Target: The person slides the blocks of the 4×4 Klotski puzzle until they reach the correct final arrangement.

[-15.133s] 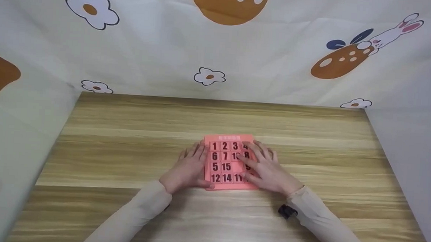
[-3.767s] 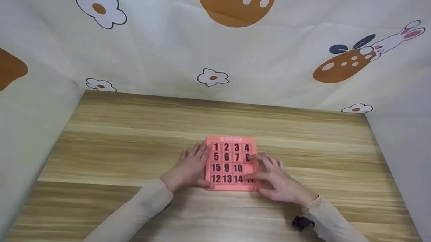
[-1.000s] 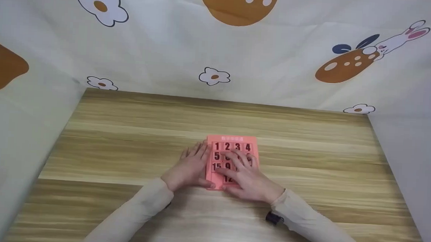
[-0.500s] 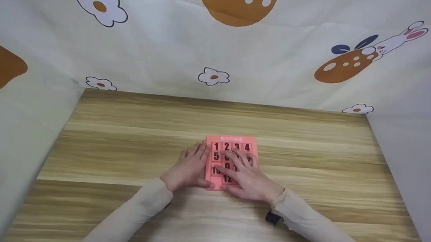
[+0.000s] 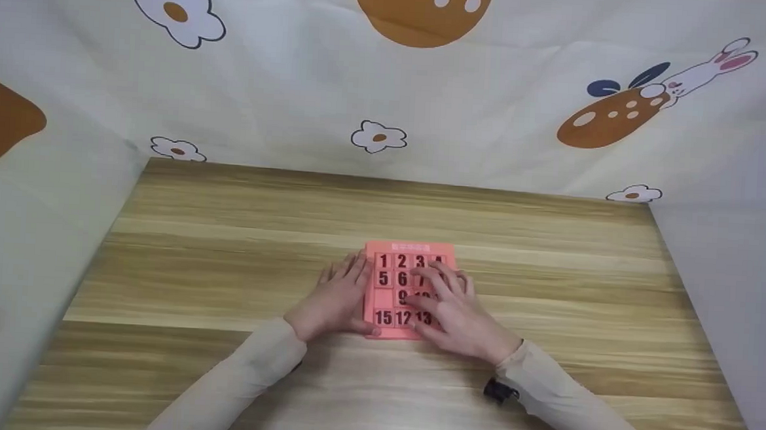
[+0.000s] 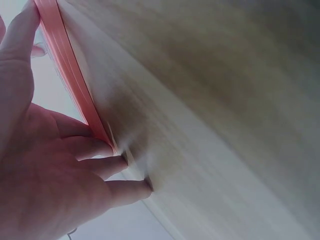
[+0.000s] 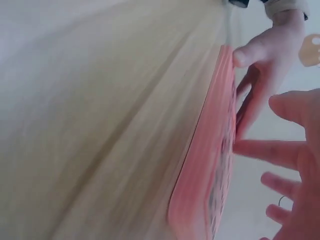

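Note:
A pink number sliding puzzle [image 5: 376,246] lies flat on the wooden table. Its top row starts 1, 2, 3, and 5 and 6 begin the second. In the third row the leftmost slot is bare beside the 9 tile [image 5: 401,298]; the 15 tile [image 5: 383,318] sits below that slot. My left hand [image 5: 329,307] rests along the puzzle's left side, thumb at the near corner, fingers stretched out. Over the right half spreads my right hand [image 5: 459,317], index fingertip at the 9 tile, covering several tiles. The right wrist view shows the puzzle's pink side [image 7: 200,170] edge-on.
Wood-grain tabletop [image 5: 225,233] surrounds the puzzle. A pale cloth [image 5: 284,92] printed with flowers, carrots and a rabbit stands behind the table and along its sides. A black device [image 5: 499,391] is worn at the right wrist.
The 15 tile has slid down from the third row into the bottom-left slot, leaving its former place bare. My right hand has shifted right, to the 9 tile; the left stays put.

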Demonstrator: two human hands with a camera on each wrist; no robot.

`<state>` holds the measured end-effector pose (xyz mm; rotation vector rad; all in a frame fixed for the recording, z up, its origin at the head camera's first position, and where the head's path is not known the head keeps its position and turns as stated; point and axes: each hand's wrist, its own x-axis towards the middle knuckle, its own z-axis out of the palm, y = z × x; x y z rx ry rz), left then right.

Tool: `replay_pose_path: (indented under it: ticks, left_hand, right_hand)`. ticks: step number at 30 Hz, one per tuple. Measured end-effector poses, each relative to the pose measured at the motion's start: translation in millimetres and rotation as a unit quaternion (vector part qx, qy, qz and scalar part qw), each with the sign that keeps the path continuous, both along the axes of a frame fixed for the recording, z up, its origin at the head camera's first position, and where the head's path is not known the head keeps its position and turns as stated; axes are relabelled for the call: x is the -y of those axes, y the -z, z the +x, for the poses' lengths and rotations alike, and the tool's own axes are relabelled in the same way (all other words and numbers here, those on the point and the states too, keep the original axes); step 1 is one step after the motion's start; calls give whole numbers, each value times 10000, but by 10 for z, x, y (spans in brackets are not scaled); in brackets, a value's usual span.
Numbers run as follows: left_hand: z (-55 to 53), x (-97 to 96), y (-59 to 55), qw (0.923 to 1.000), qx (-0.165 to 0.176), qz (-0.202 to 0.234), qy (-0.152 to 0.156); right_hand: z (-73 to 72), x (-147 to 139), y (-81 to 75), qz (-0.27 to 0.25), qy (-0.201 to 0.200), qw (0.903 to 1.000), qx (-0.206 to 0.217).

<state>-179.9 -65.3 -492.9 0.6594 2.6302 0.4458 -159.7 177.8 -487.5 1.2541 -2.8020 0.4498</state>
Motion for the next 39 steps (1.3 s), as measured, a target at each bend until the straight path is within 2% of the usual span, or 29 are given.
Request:
replay_pose_path:
  ticks: [4, 7, 9, 14, 17, 21, 25, 27, 29, 35, 37, 39]
  left_hand:
    - [2, 5, -10, 10000, -23, -53, 24]
    - [2, 5, -17, 10000, -13, -38, 17]
    - [2, 4, -17, 10000, -11, -34, 23]
    - [9, 0, -18, 10000, 47, -40, -9]
    - [11, 0, -15, 10000, 72, -45, -40]
    - [9, -4, -9, 9999, 105, -45, -63]
    - [8, -13, -5, 9999, 122, -40, -68]
    - [9, -15, -3, 9999, 118, -31, -59]
    - [7, -16, -1, 9999, 107, 0, -52]
    - [-2, -15, -3, 9999, 95, 4, -43]
    - [-5, -14, -12, 9999, 96, -15, -57]
    - [-9, -13, -13, 9999, 131, 0, -88]
  right_hand:
    - [2, 33, 46, 360, -131, 9992, 109]
    - [-5, 58, 54, 434, -191, 9986, 245]
    - [-17, 47, 42, 278, -93, 9993, 247]
    - [-44, -84, 23, -279, 461, 9985, -113]
    - [-48, -171, 41, -381, 568, 9973, -260]
    - [-36, -220, 79, -295, 286, 9989, -209]
    - [-18, -208, 95, 1, -43, 10000, -26]
    - [-15, -206, 88, 66, -54, 10000, 27]
    - [-22, -227, 77, 10, 105, 9999, -39]
    - [-24, -378, 47, -335, 1047, 9927, -506]
    - [-19, -409, 51, -343, 1102, 9921, -500]
    - [-14, -417, 51, -325, 981, 9941, -341]
